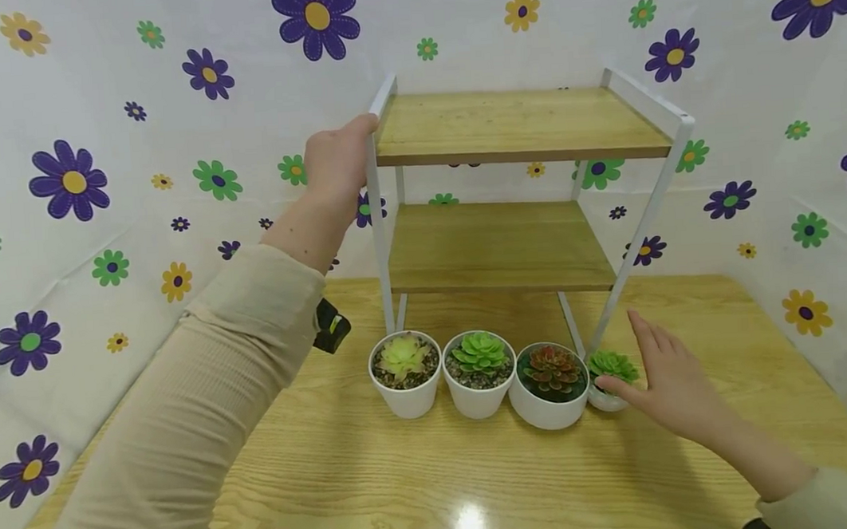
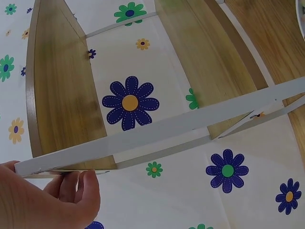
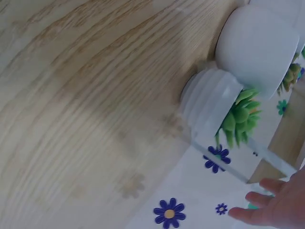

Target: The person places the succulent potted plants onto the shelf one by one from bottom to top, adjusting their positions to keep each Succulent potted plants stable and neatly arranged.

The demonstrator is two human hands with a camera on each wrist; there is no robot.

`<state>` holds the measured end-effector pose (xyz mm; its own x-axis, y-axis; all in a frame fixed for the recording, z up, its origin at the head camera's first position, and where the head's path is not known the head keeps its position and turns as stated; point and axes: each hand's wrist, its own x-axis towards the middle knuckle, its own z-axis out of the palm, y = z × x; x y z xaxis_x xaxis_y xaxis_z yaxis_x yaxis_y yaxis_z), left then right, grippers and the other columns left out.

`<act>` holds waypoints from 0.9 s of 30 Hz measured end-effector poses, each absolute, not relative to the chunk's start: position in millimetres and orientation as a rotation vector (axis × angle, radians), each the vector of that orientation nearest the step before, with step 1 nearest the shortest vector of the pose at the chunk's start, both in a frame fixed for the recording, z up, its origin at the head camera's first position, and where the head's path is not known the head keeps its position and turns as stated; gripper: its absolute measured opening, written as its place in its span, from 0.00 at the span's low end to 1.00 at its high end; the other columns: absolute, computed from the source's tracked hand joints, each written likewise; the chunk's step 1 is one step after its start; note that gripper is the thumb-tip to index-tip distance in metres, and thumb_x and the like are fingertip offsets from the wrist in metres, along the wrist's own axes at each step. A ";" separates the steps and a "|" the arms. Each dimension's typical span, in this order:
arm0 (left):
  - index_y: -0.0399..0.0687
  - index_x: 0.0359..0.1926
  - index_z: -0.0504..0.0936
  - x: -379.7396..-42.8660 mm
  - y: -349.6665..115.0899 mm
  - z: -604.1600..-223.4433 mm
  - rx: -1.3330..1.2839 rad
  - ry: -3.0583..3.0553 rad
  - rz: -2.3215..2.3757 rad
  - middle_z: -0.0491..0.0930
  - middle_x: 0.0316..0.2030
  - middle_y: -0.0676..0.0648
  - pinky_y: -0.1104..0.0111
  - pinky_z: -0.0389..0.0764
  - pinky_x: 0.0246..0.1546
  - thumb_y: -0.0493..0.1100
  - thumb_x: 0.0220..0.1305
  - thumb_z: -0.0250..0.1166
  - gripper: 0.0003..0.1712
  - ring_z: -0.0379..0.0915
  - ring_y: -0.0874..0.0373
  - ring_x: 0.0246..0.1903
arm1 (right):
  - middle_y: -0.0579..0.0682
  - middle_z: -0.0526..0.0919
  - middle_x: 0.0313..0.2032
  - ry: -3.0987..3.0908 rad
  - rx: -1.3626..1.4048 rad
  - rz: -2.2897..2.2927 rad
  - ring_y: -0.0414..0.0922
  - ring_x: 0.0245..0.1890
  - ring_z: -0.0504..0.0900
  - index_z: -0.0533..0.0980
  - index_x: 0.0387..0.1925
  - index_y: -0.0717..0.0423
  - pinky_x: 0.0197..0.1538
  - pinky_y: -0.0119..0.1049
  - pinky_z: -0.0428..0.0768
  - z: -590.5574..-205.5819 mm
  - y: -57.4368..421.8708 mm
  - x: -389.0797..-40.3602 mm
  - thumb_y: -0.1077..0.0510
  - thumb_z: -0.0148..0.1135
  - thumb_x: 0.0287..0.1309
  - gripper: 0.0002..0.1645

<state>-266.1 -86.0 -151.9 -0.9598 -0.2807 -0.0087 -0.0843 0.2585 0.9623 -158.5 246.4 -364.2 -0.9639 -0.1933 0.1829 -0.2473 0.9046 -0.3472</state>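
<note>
My left hand point(image 1: 339, 163) grips the upper left corner of a two-tier shelf rack point(image 1: 524, 125) with white metal sides and wooden boards. In the left wrist view its fingers curl under the white side frame point(image 2: 143, 137). My right hand point(image 1: 674, 387) has spread fingers and stands beside the smallest potted succulent point(image 3: 209, 102), whose white pot is ribbed. In the head view the thumb overlaps that pot's edge. Left of it stand a reddish succulent point(image 1: 552, 409) in a wide white pot, a bright green one point(image 1: 479, 397) and a pale yellow-green one point(image 1: 407, 397).
The rack stands on a wooden table point(image 1: 434, 472), behind the row of pots. A white cloth point(image 1: 232, 35) with purple, green and yellow flowers covers the back and sides. A black band point(image 1: 331, 327) shows under my left sleeve.
</note>
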 end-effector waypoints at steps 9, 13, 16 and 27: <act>0.51 0.63 0.67 -265.3 -87.1 -150.7 0.371 -2.390 -1.750 0.69 0.59 0.51 0.64 0.67 0.60 0.60 0.65 0.49 0.31 0.64 0.59 0.55 | 0.76 0.57 0.63 -3.078 0.257 0.812 0.74 0.60 0.56 0.42 0.68 0.73 0.56 0.69 0.61 -375.2 257.3 -166.2 0.39 0.72 0.41 0.70; 0.52 0.64 0.66 -265.2 -86.1 -151.1 0.382 -2.394 -1.744 0.68 0.60 0.51 0.64 0.67 0.60 0.61 0.65 0.49 0.31 0.64 0.59 0.56 | 0.76 0.58 0.63 -3.132 0.235 0.939 0.74 0.60 0.57 0.43 0.67 0.74 0.54 0.67 0.64 -384.9 261.2 -170.8 0.42 0.73 0.41 0.68; 0.51 0.64 0.66 -265.2 -86.1 -151.3 0.380 -2.395 -1.742 0.68 0.59 0.51 0.64 0.68 0.60 0.61 0.65 0.48 0.31 0.64 0.59 0.56 | 0.76 0.59 0.61 -3.166 0.231 0.976 0.74 0.59 0.59 0.45 0.67 0.74 0.53 0.66 0.66 -391.5 263.9 -175.2 0.43 0.73 0.42 0.66; 0.54 0.65 0.64 -265.3 -87.8 -152.0 0.357 -2.386 -1.799 0.65 0.63 0.52 0.62 0.64 0.63 0.61 0.67 0.46 0.30 0.60 0.59 0.59 | 0.73 0.69 0.56 -3.174 0.242 0.996 0.71 0.55 0.67 0.59 0.60 0.70 0.51 0.62 0.70 -402.3 266.5 -182.6 0.44 0.72 0.44 0.51</act>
<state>-265.3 -87.8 -152.0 -0.9633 -0.2657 -0.0369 -0.1086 0.2604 0.9594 -182.6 266.5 -402.3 -0.9709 -0.1940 -0.1404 -0.0791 0.8131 -0.5768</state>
